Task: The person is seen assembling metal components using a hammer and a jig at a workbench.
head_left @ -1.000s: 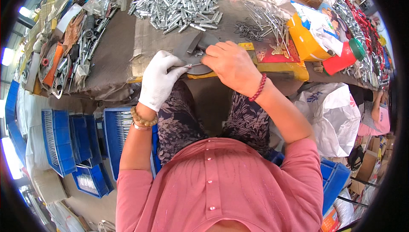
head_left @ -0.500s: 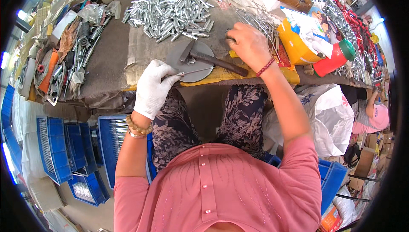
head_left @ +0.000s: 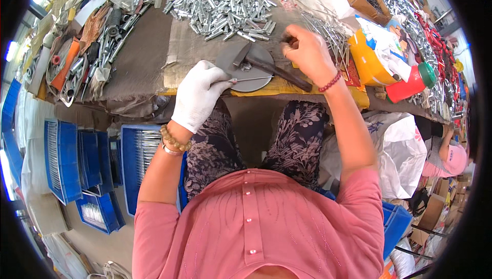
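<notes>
My left hand (head_left: 201, 94), in a white knit glove, pinches a thin metal rod (head_left: 252, 78) near one end. The rod's other end reaches over a round grey metal plate (head_left: 225, 61) at the table's front edge. Across that plate lies a hammer (head_left: 282, 72), its head on the plate and its handle pointing right. Bare and slightly blurred, my right hand (head_left: 310, 56) hovers beyond the handle with its fingers curled in. What those fingers hold, if anything, is hidden. Beyond the plate lies a heap of short silver metal tubes (head_left: 220, 7).
Loose thin rods (head_left: 330, 35) lie right of my right hand, beside a yellow container (head_left: 366, 58) and a red jar with green lid (head_left: 410, 81). Tools clutter the left, including an orange-handled one (head_left: 66, 70). Blue crates (head_left: 130, 171) of rods stand below left. A person in pink (head_left: 453, 161) is at far right.
The view has shifted, so the table things appear farther right and a little higher. My right hand's fingers have turned and curled more; my left hand still pinches the rod over the plate.
</notes>
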Motion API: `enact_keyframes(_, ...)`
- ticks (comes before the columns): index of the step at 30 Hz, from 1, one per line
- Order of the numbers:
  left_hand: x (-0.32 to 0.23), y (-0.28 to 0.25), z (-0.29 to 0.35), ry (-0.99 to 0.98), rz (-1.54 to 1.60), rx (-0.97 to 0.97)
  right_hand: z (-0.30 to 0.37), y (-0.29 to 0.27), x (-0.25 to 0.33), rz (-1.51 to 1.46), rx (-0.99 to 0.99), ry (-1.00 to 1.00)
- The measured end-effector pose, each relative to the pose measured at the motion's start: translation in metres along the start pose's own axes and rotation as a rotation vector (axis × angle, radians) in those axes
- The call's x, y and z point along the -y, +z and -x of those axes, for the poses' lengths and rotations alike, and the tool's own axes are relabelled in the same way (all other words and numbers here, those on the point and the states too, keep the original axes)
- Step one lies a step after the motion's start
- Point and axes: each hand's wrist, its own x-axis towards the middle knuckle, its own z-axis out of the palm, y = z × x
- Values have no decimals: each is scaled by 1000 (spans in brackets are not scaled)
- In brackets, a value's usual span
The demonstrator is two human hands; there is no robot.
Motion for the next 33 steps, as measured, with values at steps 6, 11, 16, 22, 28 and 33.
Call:
enact_keyframes(6, 6, 2, 4, 85, -76, -42, 19, 20, 66, -120, -74, -550)
enact_keyframes(11, 5, 7, 4, 109, -113, -81, 23, 33, 88, -279, 31, -505)
enact_keyframes(16, 2, 4, 5, 117, -109, -98, 24, 34, 75, -475, 10, -353)
enact_keyframes(22, 2, 2, 5, 103, -102, -78, 31, 37, 75, -343, 61, -378)
enact_keyframes(28, 5, 3, 4, 97, -93, -78, 24, 37, 79, -245, 86, -457)
enact_keyframes(33, 5, 4, 4, 162, -24, -142, 16, 24, 100, -28, 134, -670)
